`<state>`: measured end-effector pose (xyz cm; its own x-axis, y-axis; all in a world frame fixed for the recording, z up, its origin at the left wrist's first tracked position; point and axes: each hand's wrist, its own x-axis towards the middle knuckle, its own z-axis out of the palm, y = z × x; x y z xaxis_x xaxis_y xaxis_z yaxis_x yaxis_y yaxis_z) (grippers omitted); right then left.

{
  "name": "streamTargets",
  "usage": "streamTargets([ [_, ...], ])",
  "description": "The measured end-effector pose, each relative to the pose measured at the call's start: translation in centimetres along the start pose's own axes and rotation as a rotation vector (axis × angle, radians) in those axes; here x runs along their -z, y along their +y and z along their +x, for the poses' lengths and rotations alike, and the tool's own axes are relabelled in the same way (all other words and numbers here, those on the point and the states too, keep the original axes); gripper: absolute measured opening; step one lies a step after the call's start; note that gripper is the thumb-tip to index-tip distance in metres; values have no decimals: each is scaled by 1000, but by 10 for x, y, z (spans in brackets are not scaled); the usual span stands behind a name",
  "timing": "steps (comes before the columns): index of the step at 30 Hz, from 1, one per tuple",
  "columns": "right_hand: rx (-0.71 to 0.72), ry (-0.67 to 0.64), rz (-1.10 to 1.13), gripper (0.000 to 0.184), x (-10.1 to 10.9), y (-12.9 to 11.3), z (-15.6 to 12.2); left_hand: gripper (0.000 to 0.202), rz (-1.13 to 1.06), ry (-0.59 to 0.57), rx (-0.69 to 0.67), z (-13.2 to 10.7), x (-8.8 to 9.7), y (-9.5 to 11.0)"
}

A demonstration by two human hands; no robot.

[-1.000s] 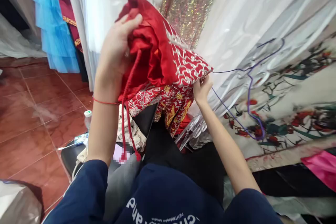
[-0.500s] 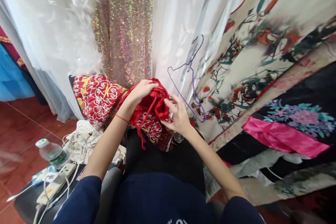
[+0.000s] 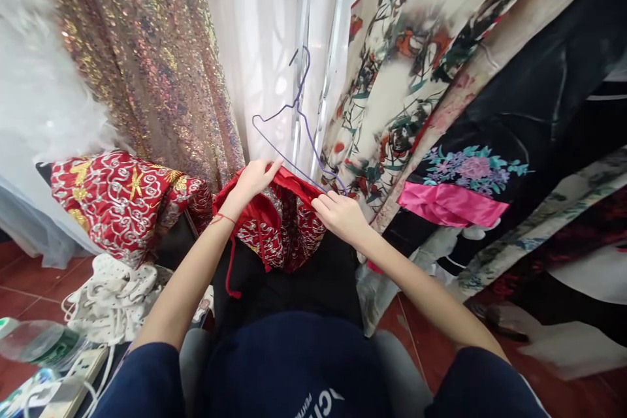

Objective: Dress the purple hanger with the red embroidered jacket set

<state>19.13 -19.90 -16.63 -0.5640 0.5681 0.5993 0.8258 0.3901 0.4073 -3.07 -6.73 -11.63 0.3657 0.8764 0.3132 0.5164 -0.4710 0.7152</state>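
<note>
A red garment (image 3: 304, 235) with silver and gold embroidery lies over my lap and spreads to the left. Its plain red edge is stretched between my two hands, and red drawstrings hang from it. My left hand (image 3: 257, 181) pinches the edge on the left side. On the right side my right hand (image 3: 339, 214) closes on the same edge, fingers pressed together. Just beyond the hands is a purple wire hanger (image 3: 307, 121), in front of a white curtain-like cloth. The inside of the garment's opening shows between my hands.
Hanging clothes surround me: a sequined cloth (image 3: 147, 59), a floral-printed one (image 3: 392, 72) and a black one with a pink band (image 3: 453, 204). At the lower left are a plastic bottle (image 3: 44, 343), a power strip (image 3: 76, 382) and white spotted fabric (image 3: 112, 294).
My hands have drawn apart, and the bunched red edge is now pulled out straight between them. My right hand has gone from open fingers to a grip. The view has shifted right.
</note>
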Motion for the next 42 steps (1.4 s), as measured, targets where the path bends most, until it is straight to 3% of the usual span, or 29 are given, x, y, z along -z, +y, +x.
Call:
streamTargets([
  [2,-16,-66,-8,25,-1,12,-5,46,233,92,-97,7,-15,-5],
  [4,-50,-155,1,26,-2,27,-10,48,377,95,-111,14,-28,-9],
  [7,-118,-285,20,27,-5,49,-16,38,448,108,-98,24,-43,-9],
  [11,-178,-390,55,25,-6,71,-25,43,593,216,-278,34,-58,-6],
  [13,-204,-426,58,23,-5,79,-30,32,655,225,-350,37,-65,-10],
  [16,-282,-452,59,22,-6,93,-40,35,682,241,-368,33,-74,-24],
  [21,-346,-414,127,21,-7,113,-56,37,688,307,-406,16,-77,-38],
  [26,-361,-361,146,23,-7,120,-58,40,685,326,-450,-2,-73,-27],
  [34,-297,-206,359,23,-4,142,-66,39,655,336,-450,-18,-75,-16],
  [38,-291,-129,466,22,5,150,-60,38,664,334,-455,-18,-69,-22],
  [42,-304,-142,425,23,8,146,-42,38,642,348,-460,-21,-61,-23],
])
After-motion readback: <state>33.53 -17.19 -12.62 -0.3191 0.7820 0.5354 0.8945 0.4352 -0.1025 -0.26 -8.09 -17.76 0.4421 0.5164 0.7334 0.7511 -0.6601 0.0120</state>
